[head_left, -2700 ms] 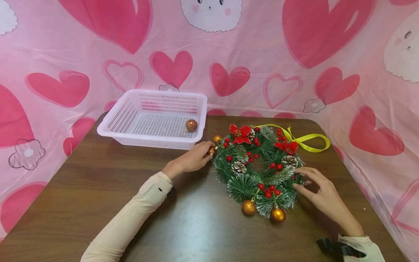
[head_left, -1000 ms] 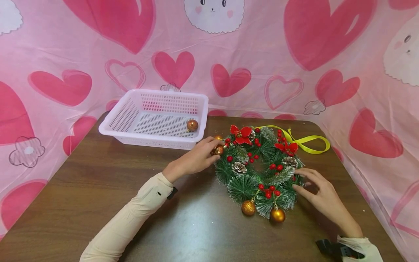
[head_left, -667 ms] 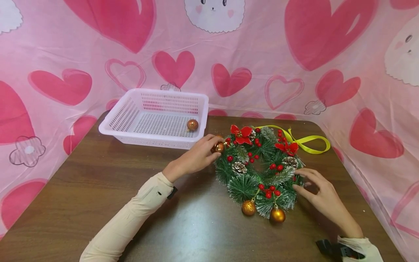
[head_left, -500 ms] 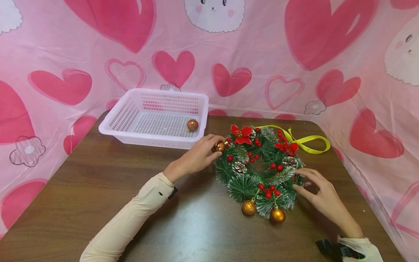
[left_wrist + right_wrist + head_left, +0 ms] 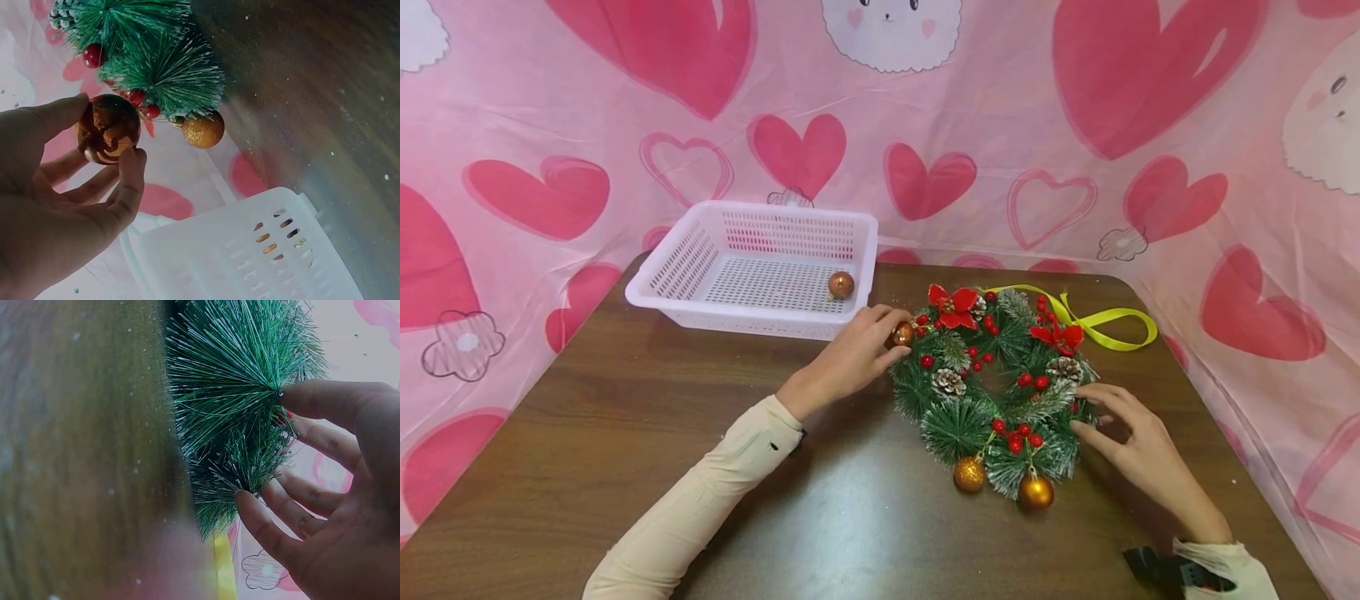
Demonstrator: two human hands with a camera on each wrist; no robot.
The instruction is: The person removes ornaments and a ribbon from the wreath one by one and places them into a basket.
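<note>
From where I'm standing, the worry is the shiny copper ball: it is smooth and round and only fingertips have it, so a slight loosening could let it slip down to the counter and roll. Reading the wreath as a dial, that ball sits at its outer edge near ten o'clock, close to red berries and a glittery gold ball, and a careless pull there might snag a sprig or drag the whole ring round, since the other side is so lightly steadied. Whether the copper ball is fastened to the greenery, I can't tell. The left hand pinches it between thumb and fingers, barely parted, just the ball's width. The right hand is at about four o'clock, fingers loosely spread and bent a little, tips touching the needles without clasping them; if it pressed harder, the wreath could tip or slide. Two gold balls hang around six and might roll with it. Toward ten o'clock, well off the wreath, the white basket holds another copper-coloured ball, and a yellow ribbon trails out at two.
</note>
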